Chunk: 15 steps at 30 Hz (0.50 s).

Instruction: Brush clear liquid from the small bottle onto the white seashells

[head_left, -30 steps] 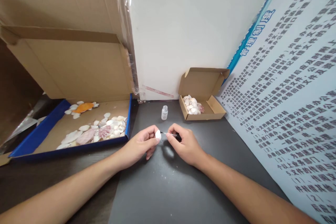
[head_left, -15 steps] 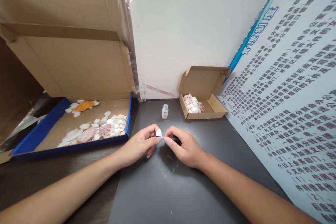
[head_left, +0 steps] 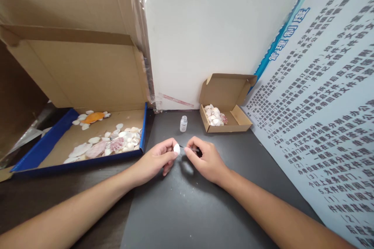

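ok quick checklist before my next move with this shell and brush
1. White shell pinched firmly in left hand fingertips: ok.
2. Brush gripped by right hand, tip at the shell: ok.
3. Liquid loaded on the brush tip: cannot tell.
4. Small bottle upright behind the hands, apart from both: ok.
5. Small cardboard box open, shells inside, within view on the right: ok.
6. Dark table under the hands free of shells: ok.

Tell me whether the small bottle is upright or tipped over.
Upright: the small bottle stands on its base on the dark table, neck up.
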### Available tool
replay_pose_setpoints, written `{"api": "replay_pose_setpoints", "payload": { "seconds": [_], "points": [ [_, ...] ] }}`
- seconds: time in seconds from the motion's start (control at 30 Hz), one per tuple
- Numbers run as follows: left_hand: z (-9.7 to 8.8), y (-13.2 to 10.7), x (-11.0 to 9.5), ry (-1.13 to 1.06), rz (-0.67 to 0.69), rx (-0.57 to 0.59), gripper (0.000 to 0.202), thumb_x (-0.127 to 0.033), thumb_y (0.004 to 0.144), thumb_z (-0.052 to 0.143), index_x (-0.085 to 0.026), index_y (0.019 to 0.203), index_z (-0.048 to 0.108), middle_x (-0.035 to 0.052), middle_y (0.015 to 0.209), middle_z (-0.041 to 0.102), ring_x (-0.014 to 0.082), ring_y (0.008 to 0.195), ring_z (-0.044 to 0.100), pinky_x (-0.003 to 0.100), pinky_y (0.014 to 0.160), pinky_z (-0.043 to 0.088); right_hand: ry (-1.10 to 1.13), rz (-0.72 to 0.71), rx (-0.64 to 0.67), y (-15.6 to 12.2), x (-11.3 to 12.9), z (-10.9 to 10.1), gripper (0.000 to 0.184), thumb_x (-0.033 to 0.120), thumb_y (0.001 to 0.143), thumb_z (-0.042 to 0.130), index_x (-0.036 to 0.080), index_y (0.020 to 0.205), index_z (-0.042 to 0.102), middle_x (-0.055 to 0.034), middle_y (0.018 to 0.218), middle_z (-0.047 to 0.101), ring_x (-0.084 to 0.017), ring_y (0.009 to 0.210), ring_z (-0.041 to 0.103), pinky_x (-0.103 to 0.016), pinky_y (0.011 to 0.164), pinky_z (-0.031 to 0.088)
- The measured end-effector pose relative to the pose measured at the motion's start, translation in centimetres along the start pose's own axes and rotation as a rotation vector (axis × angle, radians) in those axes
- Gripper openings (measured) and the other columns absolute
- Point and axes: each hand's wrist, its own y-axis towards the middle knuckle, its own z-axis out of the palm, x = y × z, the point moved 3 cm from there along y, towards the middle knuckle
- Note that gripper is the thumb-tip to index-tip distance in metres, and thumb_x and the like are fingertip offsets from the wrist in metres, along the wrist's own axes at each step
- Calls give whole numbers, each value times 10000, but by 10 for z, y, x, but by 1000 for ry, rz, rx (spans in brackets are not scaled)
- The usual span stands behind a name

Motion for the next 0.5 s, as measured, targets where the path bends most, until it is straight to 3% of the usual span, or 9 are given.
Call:
{"api": "replay_pose_setpoints", "payload": {
  "seconds": [0.1,0.27,0.4,0.5],
  "points": [
    [1,0,-2,11,3,-1,208,-356,858,594,-193,827,469,-88,533,421,63,441,386,177,441,355,33,-83,67,-1,2,3,149,285,894,543,180,789,555,38,642,508,-83,561,421,-202,567,335],
    [1,0,-1,10,1,-4,223,-366,857,597,-195,816,460,-88,528,424,64,438,380,177,437,344,0,0,-67,-1,-2,-1,158,292,887,554,181,775,562,34,617,505,-93,570,449,-207,565,333],
    [1,0,-2,19,7,-1,220,-366,856,594,-196,822,460,-90,530,418,65,438,386,180,439,353,25,-81,-5,-2,1,1,158,290,888,552,182,773,557,42,601,481,-85,543,419,-204,557,332],
    [1,0,-2,30,4,-2,215,-361,865,586,-193,824,459,-89,533,422,62,443,384,176,444,353,-36,-24,-42,-2,-1,0,153,289,886,558,182,778,564,44,598,486,-85,547,428,-207,555,319]
  ]
}}
